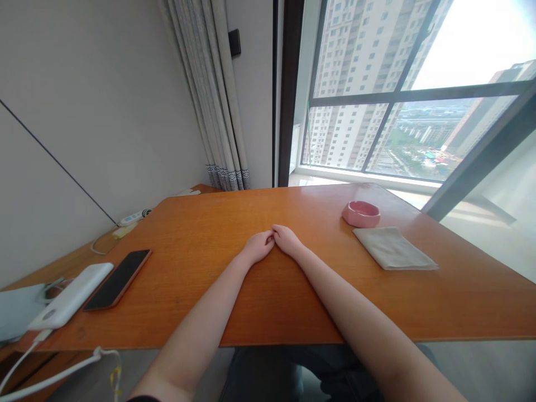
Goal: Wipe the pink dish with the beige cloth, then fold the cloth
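My left hand (pixel 258 248) and my right hand (pixel 287 240) rest together on the wooden table (pixel 201 234), touching at the fingers. Both have their fingers curled in, and no object shows in either. To the right of my right hand lies a folded grey cloth (pixel 393 249). Just behind the cloth stands a pink ashtray (pixel 361 215) with a notched rim. A phone (pixel 119 279) with a dark screen lies at the left, well away from my left hand.
Beside the phone is a white power bank (pixel 72 296) with a white cable (pixel 39 338) plugged in. Further back on the left sits a power strip (pixel 131 218) by the wall. A curtain (pixel 213 100) and a large window (pixel 393 106) are beyond the table.
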Demonstrator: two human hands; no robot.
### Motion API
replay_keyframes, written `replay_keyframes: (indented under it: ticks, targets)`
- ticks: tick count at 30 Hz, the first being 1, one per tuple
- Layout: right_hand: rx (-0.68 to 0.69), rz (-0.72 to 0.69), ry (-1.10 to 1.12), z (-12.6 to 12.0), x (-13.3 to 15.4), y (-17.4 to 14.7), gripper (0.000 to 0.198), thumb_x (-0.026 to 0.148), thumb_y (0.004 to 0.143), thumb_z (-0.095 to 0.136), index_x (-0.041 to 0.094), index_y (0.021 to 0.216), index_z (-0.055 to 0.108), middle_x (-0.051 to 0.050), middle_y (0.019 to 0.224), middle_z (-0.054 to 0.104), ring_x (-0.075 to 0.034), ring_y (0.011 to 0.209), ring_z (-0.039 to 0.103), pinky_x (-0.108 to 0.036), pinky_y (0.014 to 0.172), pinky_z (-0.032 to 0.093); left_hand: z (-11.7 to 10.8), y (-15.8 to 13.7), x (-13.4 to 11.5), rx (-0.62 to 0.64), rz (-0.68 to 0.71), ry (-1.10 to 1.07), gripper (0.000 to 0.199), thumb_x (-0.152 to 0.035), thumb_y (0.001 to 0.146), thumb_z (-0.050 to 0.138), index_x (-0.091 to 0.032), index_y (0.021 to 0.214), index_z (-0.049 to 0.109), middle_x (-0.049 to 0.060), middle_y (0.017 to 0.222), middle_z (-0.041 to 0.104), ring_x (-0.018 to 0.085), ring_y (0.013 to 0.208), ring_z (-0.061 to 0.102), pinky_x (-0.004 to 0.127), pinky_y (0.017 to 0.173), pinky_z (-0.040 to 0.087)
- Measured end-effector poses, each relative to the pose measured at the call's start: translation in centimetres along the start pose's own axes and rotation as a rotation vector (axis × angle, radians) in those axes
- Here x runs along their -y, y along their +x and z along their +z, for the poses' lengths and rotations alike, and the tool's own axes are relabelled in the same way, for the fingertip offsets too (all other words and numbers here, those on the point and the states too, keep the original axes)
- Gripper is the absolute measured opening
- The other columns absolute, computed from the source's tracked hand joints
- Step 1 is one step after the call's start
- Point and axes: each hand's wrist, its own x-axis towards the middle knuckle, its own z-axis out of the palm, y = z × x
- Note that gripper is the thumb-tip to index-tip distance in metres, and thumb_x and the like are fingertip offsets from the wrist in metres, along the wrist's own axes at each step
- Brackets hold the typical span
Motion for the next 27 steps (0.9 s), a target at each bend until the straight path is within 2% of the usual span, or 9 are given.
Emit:
replay_keyframes:
  ticks: [3, 7, 10, 12, 14, 17, 22, 25, 27]
  targets:
    - [-0.116, 0.02, -0.046, -2.3, -0.7, -0.1, 0.034, 0.01, 0.08, 0.039, 0.016, 0.106, 0.06, -0.009, 0.102, 0.066, -0.019, 0.095, 0.057, -0.028, 0.085, 0.04, 0.0, -0.1, -0.1, 0.015, -0.013, 0.001, 0.028, -0.029, 0.086, 0.043, -0.019, 0.099, 0.066, 0.005, 0.086, 0.068, 0.018, 0.08, 0.06, 0.027, 0.073, 0.045]
    - [-0.656, 0.275, -0.291, -8.2, -5.3, -1.5, 0.047, 0.016, 0.082, 0.039, 0.013, 0.128, 0.047, -0.015, 0.122, 0.055, -0.029, 0.117, 0.044, -0.048, 0.104, 0.025, -0.1, -0.2, -0.1, 0.016, -0.013, 0.011, 0.03, -0.032, 0.087, 0.042, -0.02, 0.1, 0.067, 0.003, 0.081, 0.067, 0.017, 0.076, 0.06, 0.027, 0.072, 0.045]
    - [-0.887, 0.494, -0.374, -11.4, -10.0, -3.5, 0.049, 0.026, 0.083, 0.043, 0.012, 0.131, 0.044, -0.02, 0.137, 0.04, -0.034, 0.127, 0.032, -0.057, 0.105, 0.017, -0.1, -0.1, -0.1, 0.007, -0.003, 0.009, 0.029, -0.032, 0.087, 0.042, -0.02, 0.1, 0.067, 0.003, 0.077, 0.066, 0.017, 0.072, 0.06, 0.027, 0.069, 0.045]
    - [-0.842, 0.623, -0.36, -12.1, -12.4, -4.6, 0.045, 0.032, 0.082, 0.047, 0.012, 0.122, 0.052, -0.023, 0.137, 0.04, -0.036, 0.125, 0.032, -0.058, 0.103, 0.019, 0.0, -0.1, -0.1, 0.001, -0.01, 0.003, 0.029, -0.031, 0.087, 0.043, -0.02, 0.099, 0.067, 0.003, 0.077, 0.066, 0.017, 0.073, 0.06, 0.027, 0.069, 0.045]
    - [-0.736, 0.672, -0.349, -11.9, -13.8, -5.3, 0.039, 0.035, 0.082, 0.049, 0.012, 0.111, 0.059, -0.024, 0.132, 0.044, -0.037, 0.123, 0.033, -0.055, 0.101, 0.024, 0.0, -0.1, -0.2, 0.003, -0.02, -0.005, 0.028, -0.031, 0.086, 0.044, -0.02, 0.099, 0.067, 0.003, 0.079, 0.066, 0.017, 0.074, 0.06, 0.027, 0.07, 0.045]
    - [-0.651, 0.651, -0.365, -11.3, -14.7, -5.2, 0.029, 0.03, 0.08, 0.051, 0.01, 0.099, 0.062, -0.024, 0.117, 0.054, -0.035, 0.121, 0.036, -0.051, 0.102, 0.027, -0.1, -0.2, -0.2, 0.007, -0.03, -0.008, 0.028, -0.03, 0.086, 0.044, -0.02, 0.099, 0.067, 0.003, 0.082, 0.067, 0.017, 0.077, 0.061, 0.027, 0.072, 0.045]
    - [-0.675, 0.631, -0.372, -11.0, -15.7, -4.6, 0.017, 0.02, 0.077, 0.052, 0.011, 0.087, 0.06, -0.022, 0.102, 0.057, -0.032, 0.111, 0.043, -0.047, 0.099, 0.031, 0.3, 0.0, 0.1, 0.0, -0.019, -0.003, 0.028, -0.03, 0.087, 0.044, -0.02, 0.1, 0.067, 0.003, 0.082, 0.067, 0.018, 0.078, 0.061, 0.029, 0.075, 0.046]
    - [-0.71, 0.541, -0.337, -11.0, -15.3, -4.1, 0.013, 0.023, 0.078, 0.051, 0.014, 0.085, 0.058, -0.017, 0.094, 0.057, -0.028, 0.102, 0.045, -0.044, 0.095, 0.034, 0.6, 0.2, 0.4, -0.008, -0.015, 0.007, 0.027, -0.029, 0.087, 0.043, -0.02, 0.098, 0.067, 0.003, 0.084, 0.068, 0.018, 0.079, 0.062, 0.031, 0.076, 0.048]
    - [-0.73, 0.381, -0.293, -10.8, -13.9, -3.3, 0.008, 0.025, 0.078, 0.053, 0.017, 0.08, 0.055, -0.013, 0.09, 0.055, -0.027, 0.099, 0.045, -0.044, 0.095, 0.035, 0.6, 0.3, 0.4, -0.044, 0.01, 0.021, 0.027, -0.026, 0.088, 0.042, -0.019, 0.099, 0.066, 0.005, 0.091, 0.067, 0.019, 0.085, 0.062, 0.032, 0.081, 0.048]
